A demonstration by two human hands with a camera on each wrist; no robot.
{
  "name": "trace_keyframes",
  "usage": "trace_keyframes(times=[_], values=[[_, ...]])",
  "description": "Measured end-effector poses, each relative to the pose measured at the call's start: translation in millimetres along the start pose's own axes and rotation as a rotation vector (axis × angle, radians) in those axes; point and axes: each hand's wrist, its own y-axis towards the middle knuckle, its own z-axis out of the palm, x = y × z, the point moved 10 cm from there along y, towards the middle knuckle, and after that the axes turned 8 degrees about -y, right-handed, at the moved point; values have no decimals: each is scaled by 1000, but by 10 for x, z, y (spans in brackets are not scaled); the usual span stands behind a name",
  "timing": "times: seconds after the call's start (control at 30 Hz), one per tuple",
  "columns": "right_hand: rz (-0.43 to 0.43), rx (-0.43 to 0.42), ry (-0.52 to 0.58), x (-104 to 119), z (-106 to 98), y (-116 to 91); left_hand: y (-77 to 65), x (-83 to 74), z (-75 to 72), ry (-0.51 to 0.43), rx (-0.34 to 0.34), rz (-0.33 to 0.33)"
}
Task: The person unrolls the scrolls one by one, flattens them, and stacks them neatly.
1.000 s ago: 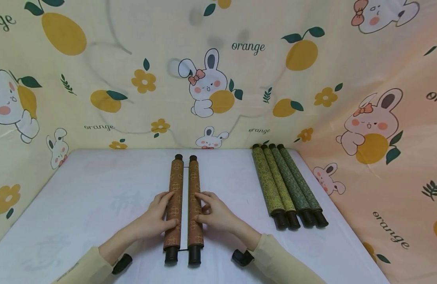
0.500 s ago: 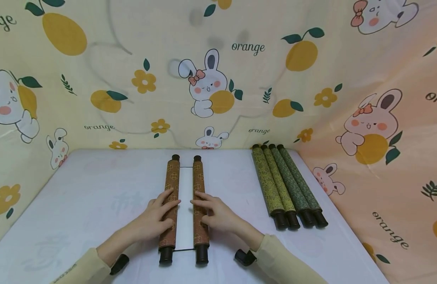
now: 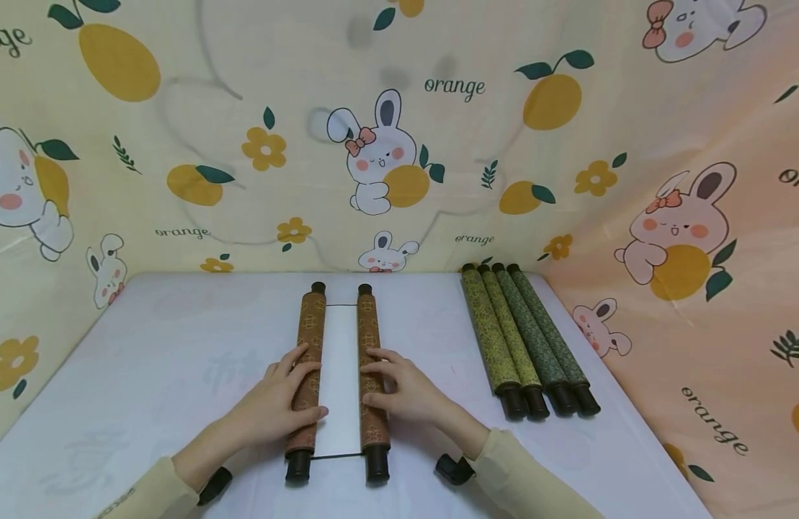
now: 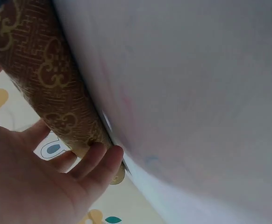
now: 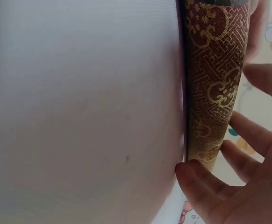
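Note:
A hanging scroll with brown, gold-patterned rolls lies on the white table in the head view. A strip of white paper (image 3: 341, 404) shows between its left roll (image 3: 312, 324) and right roll (image 3: 369, 323). Black knobs cap both rolls. My left hand (image 3: 269, 407) holds the left roll from its outer side, fingers and thumb over the top. On the other side, my right hand (image 3: 408, 393) holds the right roll likewise. The left wrist view shows fingers bent along the brocade roll (image 4: 54, 70); the right wrist view shows fingertips against the other roll (image 5: 215, 70).
Two yellow-green scrolls (image 3: 493, 331) and two dark green scrolls (image 3: 535, 331) lie rolled up side by side at the table's right. A patterned cloth (image 3: 243, 86) rises behind the table (image 3: 179, 346) and at its sides.
The two rolls have moved apart, the left one leftward and the right one rightward, each with its hand. The white strip between them has widened. Fingers and thumbs have shifted on the rolls.

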Motion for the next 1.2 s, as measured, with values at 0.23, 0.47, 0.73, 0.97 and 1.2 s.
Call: trace_keyframes(times=[0.23,0.47,0.73,0.97,1.2], values=[[21,-48,-37,-29,-68,-39,-53,49,-42,-23,-20,-41],[22,-62,7,-108,-122,-99,-121,89,-95,-92,-32,-52],[-9,-57,56,-135,-171,-154,-166,114,-142,-127,-23,-45],[5,-31,58,-189,-178,-201,-209,143,-172,-115,-20,-26],[42,-63,79,-329,-270,-261,-242,188,-208,-58,-13,-47]])
